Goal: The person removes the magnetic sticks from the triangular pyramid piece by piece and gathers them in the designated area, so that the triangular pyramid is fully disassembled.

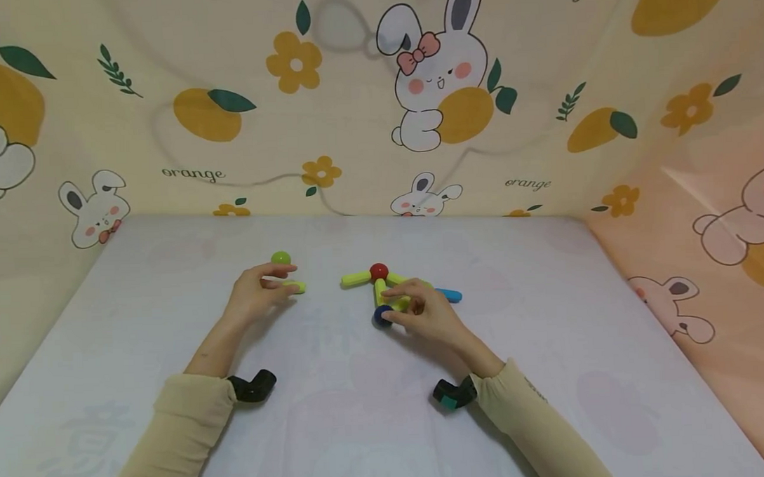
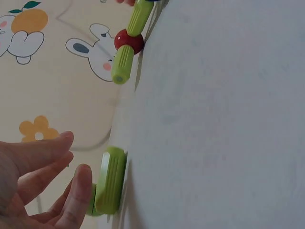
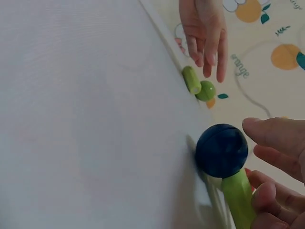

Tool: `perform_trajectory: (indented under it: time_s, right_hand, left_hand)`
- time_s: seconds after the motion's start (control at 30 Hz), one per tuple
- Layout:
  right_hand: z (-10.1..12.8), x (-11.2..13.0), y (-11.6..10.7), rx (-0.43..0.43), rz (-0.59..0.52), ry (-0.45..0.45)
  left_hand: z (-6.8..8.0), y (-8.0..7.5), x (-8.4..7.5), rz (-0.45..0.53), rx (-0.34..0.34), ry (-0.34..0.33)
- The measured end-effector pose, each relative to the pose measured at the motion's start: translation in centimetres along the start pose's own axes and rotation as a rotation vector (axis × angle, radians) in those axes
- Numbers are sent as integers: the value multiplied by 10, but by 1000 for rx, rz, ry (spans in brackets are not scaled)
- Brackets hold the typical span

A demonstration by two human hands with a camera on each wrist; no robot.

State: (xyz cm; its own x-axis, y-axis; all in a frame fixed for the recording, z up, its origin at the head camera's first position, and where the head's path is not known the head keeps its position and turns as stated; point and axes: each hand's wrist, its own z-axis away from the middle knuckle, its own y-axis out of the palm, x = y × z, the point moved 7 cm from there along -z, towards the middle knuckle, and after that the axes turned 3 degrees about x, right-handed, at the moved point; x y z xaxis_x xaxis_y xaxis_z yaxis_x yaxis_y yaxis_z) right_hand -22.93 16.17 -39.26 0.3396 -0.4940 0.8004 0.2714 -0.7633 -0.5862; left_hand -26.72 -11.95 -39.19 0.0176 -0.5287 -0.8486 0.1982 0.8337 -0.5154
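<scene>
Head view: left hand (image 1: pixel 262 290) lies relaxed and holding nothing, fingertips at a loose green rod (image 1: pixel 297 287), with a green ball (image 1: pixel 281 257) just beyond it on the white table (image 1: pixel 169 288). Right hand (image 1: pixel 422 309) rests on a small build, where a red ball (image 1: pixel 378 271) joins several green rods, a blue rod (image 1: pixel 450 294) pokes out to the right, and a dark blue ball (image 1: pixel 382 316) sits at the near end.

Left wrist view: the fingers (image 2: pixel 78 191) are straight and spread, just touching the loose green rod (image 2: pixel 110 179), not closed round it. Farther off, the red ball (image 2: pixel 128 41) sits between two green rods.

Right wrist view: the right fingers (image 3: pixel 267 200) curl round a green rod (image 3: pixel 237 195) that carries the dark blue ball (image 3: pixel 221 150); this grip is narrow and holding the rod.

Risk, as I judge it: the balls seem held only at the rod tips, so a twist or sideways tug from the right hand could pop the dark blue ball off or drag the whole build askew. A nudge from the left fingers could roll the loose rod or the green ball away.
</scene>
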Motion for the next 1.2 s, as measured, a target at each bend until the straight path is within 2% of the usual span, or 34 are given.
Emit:
perform_trajectory:
  time_s: [0.37,0.77,1.0,1.2]
  right_hand:
    - [-14,1,-9,-58,11,63]
    - [-28,-2,-16,-155,32,99]
    - [-37,-5,-17,-155,86,131]
    - [-42,-9,-14,-132,87,122]
  left_hand:
    - [-6,14,-8,29,-5,40]
    - [-12,33,-14,31,1,17]
    - [-13,45,-19,70,-1,66]
    - [-13,55,-21,125,7,49]
